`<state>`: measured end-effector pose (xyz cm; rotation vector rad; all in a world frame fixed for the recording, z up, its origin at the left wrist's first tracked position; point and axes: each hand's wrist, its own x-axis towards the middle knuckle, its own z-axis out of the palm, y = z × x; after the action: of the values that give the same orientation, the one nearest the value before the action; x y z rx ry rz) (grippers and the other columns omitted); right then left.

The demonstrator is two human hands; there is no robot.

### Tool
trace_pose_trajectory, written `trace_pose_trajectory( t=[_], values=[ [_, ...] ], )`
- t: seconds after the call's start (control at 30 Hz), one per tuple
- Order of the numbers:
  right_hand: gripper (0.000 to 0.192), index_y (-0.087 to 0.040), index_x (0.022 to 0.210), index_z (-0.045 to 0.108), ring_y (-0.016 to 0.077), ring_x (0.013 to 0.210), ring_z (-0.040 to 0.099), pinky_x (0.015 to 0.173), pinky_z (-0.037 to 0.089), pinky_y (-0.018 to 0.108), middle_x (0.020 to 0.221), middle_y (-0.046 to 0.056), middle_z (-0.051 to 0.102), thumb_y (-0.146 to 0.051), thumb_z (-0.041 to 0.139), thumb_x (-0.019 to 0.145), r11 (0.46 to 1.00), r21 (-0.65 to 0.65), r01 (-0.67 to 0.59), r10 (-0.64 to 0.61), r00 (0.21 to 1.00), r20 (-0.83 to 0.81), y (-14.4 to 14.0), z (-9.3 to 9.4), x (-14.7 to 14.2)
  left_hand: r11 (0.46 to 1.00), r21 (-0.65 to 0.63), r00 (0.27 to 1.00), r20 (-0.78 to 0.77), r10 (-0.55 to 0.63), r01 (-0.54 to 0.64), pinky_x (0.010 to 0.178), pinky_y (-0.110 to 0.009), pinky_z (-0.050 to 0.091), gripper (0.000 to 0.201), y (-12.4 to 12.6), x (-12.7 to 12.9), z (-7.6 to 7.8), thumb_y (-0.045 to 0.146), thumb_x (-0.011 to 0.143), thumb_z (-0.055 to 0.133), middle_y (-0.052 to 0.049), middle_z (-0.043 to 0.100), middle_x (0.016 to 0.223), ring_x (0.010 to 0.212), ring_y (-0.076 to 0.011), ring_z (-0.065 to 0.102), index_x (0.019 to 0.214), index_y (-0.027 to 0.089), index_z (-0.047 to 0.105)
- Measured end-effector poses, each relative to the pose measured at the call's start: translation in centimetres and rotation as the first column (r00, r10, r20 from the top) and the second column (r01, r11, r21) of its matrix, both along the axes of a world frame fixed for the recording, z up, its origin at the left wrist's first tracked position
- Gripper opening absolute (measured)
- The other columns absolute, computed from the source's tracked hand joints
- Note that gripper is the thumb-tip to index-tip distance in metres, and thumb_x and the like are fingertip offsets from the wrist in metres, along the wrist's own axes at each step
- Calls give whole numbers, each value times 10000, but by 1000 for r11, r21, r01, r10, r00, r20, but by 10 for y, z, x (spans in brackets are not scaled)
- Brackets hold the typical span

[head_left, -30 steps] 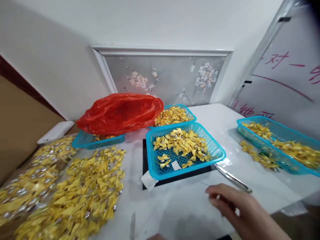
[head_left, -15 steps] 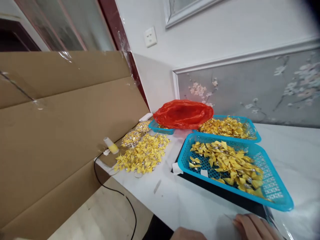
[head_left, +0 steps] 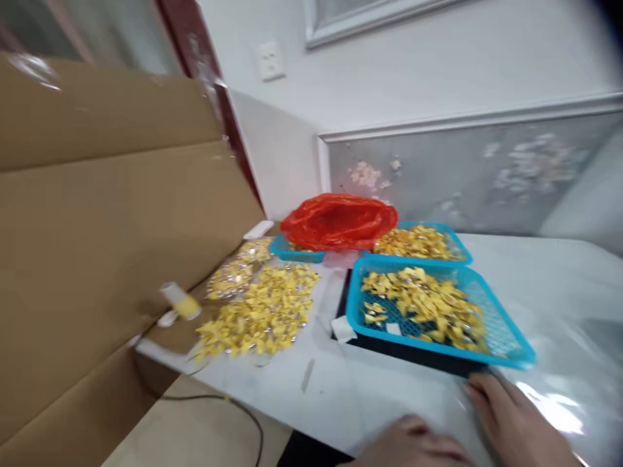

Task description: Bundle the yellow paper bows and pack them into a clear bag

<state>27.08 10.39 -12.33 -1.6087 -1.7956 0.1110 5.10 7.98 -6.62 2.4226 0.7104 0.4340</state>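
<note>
Along the near edge of the white counter [head_left: 379,389], both hands are resting low in the blurred view: the right hand [head_left: 516,421] is lying flat with fingers loosely spread on a sheet of clear plastic film [head_left: 549,402], just in front of the nearest blue basket [head_left: 506,347], while the left hand [head_left: 413,444] is sitting beside it, knuckles up; whether it is gripping anything cannot be told. Neither hand is visibly holding an object. That basket is carrying yellow folded bows [head_left: 428,301] and sitting on a dark flat slab [head_left: 413,353], with a small white scrap [head_left: 343,329] at its left corner. Behind it, a second blue basket of yellow bows [head_left: 418,241] is touching its far rim, and a red plastic bag [head_left: 338,220] is draping over a third basket [head_left: 292,251]. Left of these, a loose pile of yellow bows [head_left: 257,311] is spreading over the counter, near a yellow-and-white tube [head_left: 180,301] and a dark cable [head_left: 243,415]. Large cardboard sheets [head_left: 97,227] are leaning along the left.
</note>
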Motion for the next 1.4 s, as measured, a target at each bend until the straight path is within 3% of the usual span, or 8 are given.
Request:
trace_pose_trajectory(
  t=[0.13, 0.33, 0.5, 0.63, 0.73, 1.0, 1.3, 1.4],
  values=[
    [274, -208, 896, 600, 223, 779, 639, 710, 497, 341, 873, 81, 665, -325, 353, 923, 992, -110, 59, -64, 997, -38, 6, 33, -2, 955, 195, 973, -108, -204, 222, 1094, -449, 302, 488, 18, 8, -10, 425, 958, 369, -99, 554, 1390, 1304, -244, 452, 1388, 196, 400],
    [220, -191, 910, 618, 176, 722, 643, 642, 507, 260, 827, 47, 674, -276, 415, 915, 979, -183, 93, -97, 995, -9, -2, 55, -7, 859, 426, 957, -181, -225, 283, 1083, -378, 318, 565, 29, 9, -27, 444, 927, 446, -65, 527, 1418, 1299, -218, 458, 1415, 169, 369],
    [191, -208, 728, 626, 198, 702, 612, 622, 443, 277, 741, 35, 633, -133, 489, 838, 976, -186, 115, -97, 990, 103, -7, 51, -35, 904, 357, 964, -207, -168, 234, 1057, -372, 354, 449, 29, 15, -20, 291, 950, 421, -50, 577, 1372, 1277, -211, 485, 1389, 200, 426],
    [238, -207, 714, 588, 244, 748, 579, 653, 414, 320, 751, 69, 612, -106, 427, 857, 979, -129, 159, -139, 978, 153, -5, 43, -39, 937, 263, 960, -220, -176, 232, 1088, -416, 324, 555, 35, 16, -12, 377, 907, 495, -71, 531, 1413, 1319, -230, 438, 1422, 211, 374],
    [222, -208, 727, 549, 248, 749, 557, 658, 410, 327, 761, 80, 596, -117, 397, 860, 979, -92, 182, -168, 975, 142, 1, 41, -25, 963, 205, 968, -216, -127, 173, 1120, -448, 278, 647, 40, 18, -3, 419, 886, 513, -61, 435, 1487, 1364, -229, 375, 1461, 227, 286],
    [179, -220, 811, 449, 193, 607, 581, 575, 412, 281, 656, 23, 582, -212, 301, 911, 977, -74, 198, -200, 980, -14, 16, 40, 8, 968, 231, 960, -277, -33, 99, 1127, -495, 266, 530, 64, 45, 23, 410, 936, 419, -64, 431, 1488, 1380, -227, 347, 1415, 187, 376],
    [173, -218, 723, 417, 184, 562, 516, 522, 305, 275, 599, 12, 509, -179, 380, 888, 932, -178, 316, -323, 947, -7, 15, 55, 48, 948, 280, 951, -302, -60, 149, 1129, -498, 276, 508, 73, 73, 26, 438, 940, 413, -55, 431, 1492, 1379, -237, 348, 1392, 207, 418],
    [142, -167, 784, 513, 163, 617, 539, 559, 377, 272, 663, 12, 536, -185, 455, 912, 909, -240, 340, -352, 936, -6, 32, 65, 70, 946, 286, 949, -311, -59, 152, 1114, -532, 294, 497, 74, 73, 27, 458, 940, 396, -64, 418, 1498, 1378, -255, 351, 1374, 220, 444]
  ],
)
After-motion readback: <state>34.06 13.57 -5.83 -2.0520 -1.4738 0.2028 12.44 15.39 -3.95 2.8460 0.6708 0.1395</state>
